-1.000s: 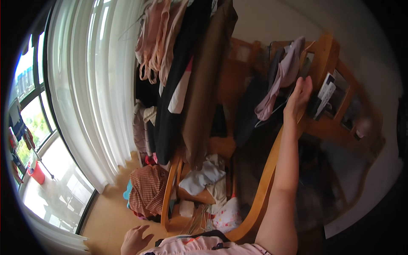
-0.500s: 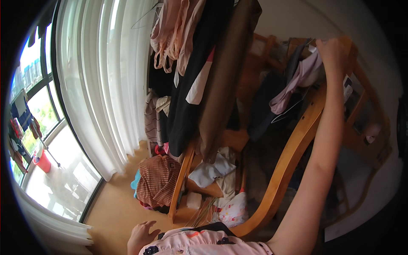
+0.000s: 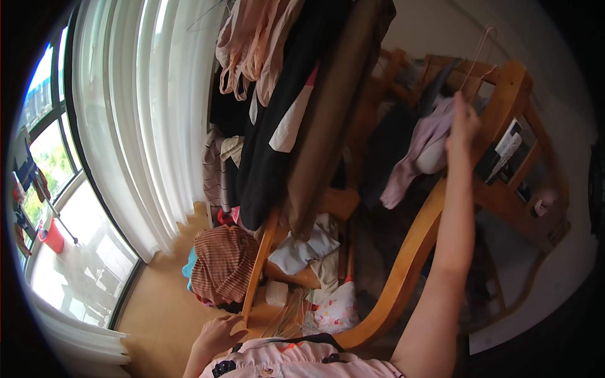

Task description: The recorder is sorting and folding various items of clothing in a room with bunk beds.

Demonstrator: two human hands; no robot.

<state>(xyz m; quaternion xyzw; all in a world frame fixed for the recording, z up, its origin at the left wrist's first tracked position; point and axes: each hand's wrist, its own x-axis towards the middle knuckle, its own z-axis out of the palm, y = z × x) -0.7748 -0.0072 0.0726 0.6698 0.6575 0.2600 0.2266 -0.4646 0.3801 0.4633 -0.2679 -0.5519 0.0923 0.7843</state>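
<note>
Closest in, the pink patterned clothing (image 3: 299, 360) the person wears fills the lower edge, and just beside it sits the left grip (image 3: 219, 332), fingers parted, nothing in it, tips right by the foot of a wooden upright (image 3: 258, 277); whether they touch, I can't tell. A little beyond that grip, a brown striped garment (image 3: 227, 261) slumps in a heap on the floor (image 3: 154, 309), while off to its right lies a white patterned cloth (image 3: 337, 310). Now up the outstretched arm, past the curved wooden frame (image 3: 408, 258), to the right grip (image 3: 463, 126): it's at the upper edge of the lilac garment (image 3: 413, 157), but the fingers blur together and I can't say whether they're clamped on it. The garment droops down and to the left of that grip, and a thin pink hanger (image 3: 479, 49) pokes up above it. It looks light, soft and floppy, likely to swing and slip, so the best hold should be high, cloth and hanger neck together. Well left of the right grip hang a long brown garment (image 3: 337, 120) and a black one, and farthest off, beyond the white curtain (image 3: 132, 126), stands a red bucket (image 3: 53, 238).
</note>
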